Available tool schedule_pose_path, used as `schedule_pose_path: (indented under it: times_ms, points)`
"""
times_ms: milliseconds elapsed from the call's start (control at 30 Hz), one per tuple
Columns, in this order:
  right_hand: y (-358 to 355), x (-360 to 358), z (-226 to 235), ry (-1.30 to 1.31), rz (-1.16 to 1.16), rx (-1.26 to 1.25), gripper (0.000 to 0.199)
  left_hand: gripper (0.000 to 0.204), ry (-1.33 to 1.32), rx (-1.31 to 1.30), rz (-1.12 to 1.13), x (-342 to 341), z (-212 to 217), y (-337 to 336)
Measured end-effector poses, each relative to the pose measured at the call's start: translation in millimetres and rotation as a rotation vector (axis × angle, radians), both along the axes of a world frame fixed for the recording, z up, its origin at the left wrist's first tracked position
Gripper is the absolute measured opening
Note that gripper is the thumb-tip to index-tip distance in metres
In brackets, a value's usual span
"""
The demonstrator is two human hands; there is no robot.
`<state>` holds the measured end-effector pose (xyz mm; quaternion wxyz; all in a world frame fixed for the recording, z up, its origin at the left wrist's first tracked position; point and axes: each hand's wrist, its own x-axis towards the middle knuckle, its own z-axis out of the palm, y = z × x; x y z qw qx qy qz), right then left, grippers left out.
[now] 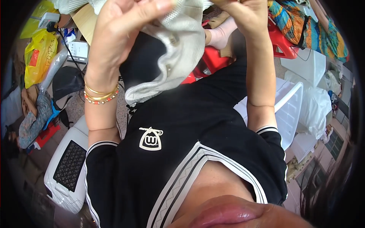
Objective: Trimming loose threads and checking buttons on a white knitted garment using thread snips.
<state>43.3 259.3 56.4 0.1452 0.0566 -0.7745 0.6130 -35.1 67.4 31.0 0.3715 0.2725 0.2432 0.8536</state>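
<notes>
A cream knitted cardigan [186, 45] hangs in front of me at the top of the head view. Two pale buttons show along its wavy front edge, and its lower end droops near my lap. My left hand [125, 26], below a wrist with gold and coral-beaded bracelets [100, 95], is closed on the knit, its thumb lying over the fabric. My right hand [245, 13] is pinched at the cardigan's upper right side. The picture's top edge cuts off its fingertips and the upper part of the garment.
Red plastic stools [218, 60] stand ahead, with a socked foot [220, 36] beside one. A person in patterned orange and blue cloth [304, 30] is at far right, another person [36, 114] at left. Nearby are a yellow bag [40, 57], a clear bin [291, 110] and a white-and-black case [70, 163].
</notes>
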Motion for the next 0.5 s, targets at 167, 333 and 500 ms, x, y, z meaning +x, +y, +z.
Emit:
schedule_pose_path:
  times_ms: [167, 333, 500]
  points:
    - [5.3, 11.5, 23.9, 0.283, -0.064, -0.347, 0.021, 0.041, 0.714, -0.726, 0.279, 32.6, 1.7, -26.0]
    - [18.6, 42.8, 42.6, 0.388, -0.148, -0.247, 0.025, 0.021, 0.455, -0.681, 0.224, 46.9, 9.7, -29.7]
    - [45.5, 79.4, 33.1, 0.363, -0.084, -0.218, 0.024, 0.045, 0.309, -0.784, 0.13, 23.7, 58.7, -75.9]
